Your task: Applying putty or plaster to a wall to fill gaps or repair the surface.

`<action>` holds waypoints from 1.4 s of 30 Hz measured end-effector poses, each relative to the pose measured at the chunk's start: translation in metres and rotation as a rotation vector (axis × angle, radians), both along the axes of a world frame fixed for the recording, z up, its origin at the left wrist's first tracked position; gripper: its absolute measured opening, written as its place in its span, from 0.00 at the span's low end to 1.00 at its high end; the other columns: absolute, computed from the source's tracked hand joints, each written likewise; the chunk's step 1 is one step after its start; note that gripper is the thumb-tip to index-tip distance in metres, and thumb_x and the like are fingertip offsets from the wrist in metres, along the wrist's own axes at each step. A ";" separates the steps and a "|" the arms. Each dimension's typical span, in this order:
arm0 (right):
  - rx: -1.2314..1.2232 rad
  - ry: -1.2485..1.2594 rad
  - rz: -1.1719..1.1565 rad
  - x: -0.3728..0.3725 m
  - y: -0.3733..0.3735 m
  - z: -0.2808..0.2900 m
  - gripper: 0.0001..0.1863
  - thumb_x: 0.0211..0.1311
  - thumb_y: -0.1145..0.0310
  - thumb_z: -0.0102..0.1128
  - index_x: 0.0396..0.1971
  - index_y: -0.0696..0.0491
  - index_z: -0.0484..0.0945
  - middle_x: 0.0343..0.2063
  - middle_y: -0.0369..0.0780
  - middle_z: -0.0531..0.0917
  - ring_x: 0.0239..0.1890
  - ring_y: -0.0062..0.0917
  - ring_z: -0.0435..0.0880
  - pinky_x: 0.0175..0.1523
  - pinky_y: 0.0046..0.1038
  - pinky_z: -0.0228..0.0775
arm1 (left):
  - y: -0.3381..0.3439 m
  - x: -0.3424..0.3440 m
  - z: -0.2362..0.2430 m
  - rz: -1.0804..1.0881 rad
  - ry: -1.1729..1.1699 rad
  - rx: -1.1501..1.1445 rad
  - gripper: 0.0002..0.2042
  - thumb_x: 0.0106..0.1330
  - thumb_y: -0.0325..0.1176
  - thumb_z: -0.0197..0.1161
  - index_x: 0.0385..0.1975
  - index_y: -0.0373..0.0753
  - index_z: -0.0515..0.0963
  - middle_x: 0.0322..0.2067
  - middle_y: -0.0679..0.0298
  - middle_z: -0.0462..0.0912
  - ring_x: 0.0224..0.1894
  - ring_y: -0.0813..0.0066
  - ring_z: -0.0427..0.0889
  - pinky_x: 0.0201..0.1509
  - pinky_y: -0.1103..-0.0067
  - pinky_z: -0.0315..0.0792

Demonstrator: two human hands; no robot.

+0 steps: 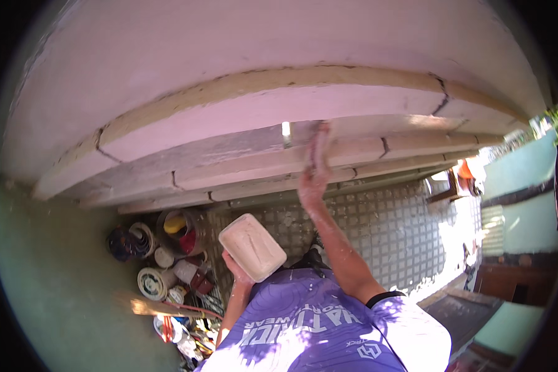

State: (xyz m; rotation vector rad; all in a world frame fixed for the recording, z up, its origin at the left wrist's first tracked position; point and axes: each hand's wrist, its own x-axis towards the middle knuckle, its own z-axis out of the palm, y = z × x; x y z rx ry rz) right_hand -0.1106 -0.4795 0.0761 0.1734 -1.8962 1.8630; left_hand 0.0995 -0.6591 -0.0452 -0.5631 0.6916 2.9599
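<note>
In my left hand (240, 273) is a white rectangular tub (228, 239), tilted and gripped from its lower left side. A pale, creamy paste (254, 247) covers its inside. My right hand (315, 167) is raised in front of the pale pink stepped beams (248, 162), its fingers smeared by motion. A dark reddish strip runs along that hand; whether it is a tool cannot be made out. Whitish specks dot my right forearm (338, 248). Dark cracks or joint lines cross the beams at several places.
Buckets (152, 283), a clear bin (186, 229) with yellow and red things, and loose clutter crowd the left along a green wall (62, 266). Below is a tiled floor (378, 217). A small wooden table (443, 189) stands at the far right.
</note>
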 end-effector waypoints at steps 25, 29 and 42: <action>0.300 -0.061 -0.477 0.046 -0.032 0.065 0.37 0.49 0.92 0.40 0.65 0.60 0.68 0.63 0.49 0.72 0.67 0.43 0.70 0.70 0.35 0.60 | -0.112 -0.050 -0.016 -0.394 0.068 -0.032 0.38 0.66 0.69 0.33 0.70 0.51 0.61 0.65 0.64 0.69 0.65 0.58 0.70 0.68 0.60 0.67; 0.351 0.334 -0.922 -0.011 -0.001 -0.012 0.24 0.68 0.81 0.43 0.64 0.60 0.70 0.60 0.46 0.77 0.58 0.34 0.80 0.55 0.28 0.73 | -0.101 -0.054 -0.008 -0.440 0.096 -0.006 0.38 0.66 0.69 0.33 0.70 0.51 0.61 0.66 0.64 0.68 0.66 0.58 0.69 0.68 0.60 0.66; 0.367 0.214 -0.840 0.020 0.017 0.003 0.39 0.50 0.87 0.45 0.68 0.57 0.65 0.65 0.49 0.71 0.64 0.37 0.75 0.62 0.32 0.72 | -0.105 -0.060 -0.025 -0.375 0.102 0.000 0.46 0.62 0.77 0.36 0.72 0.48 0.56 0.67 0.55 0.66 0.64 0.55 0.71 0.66 0.59 0.69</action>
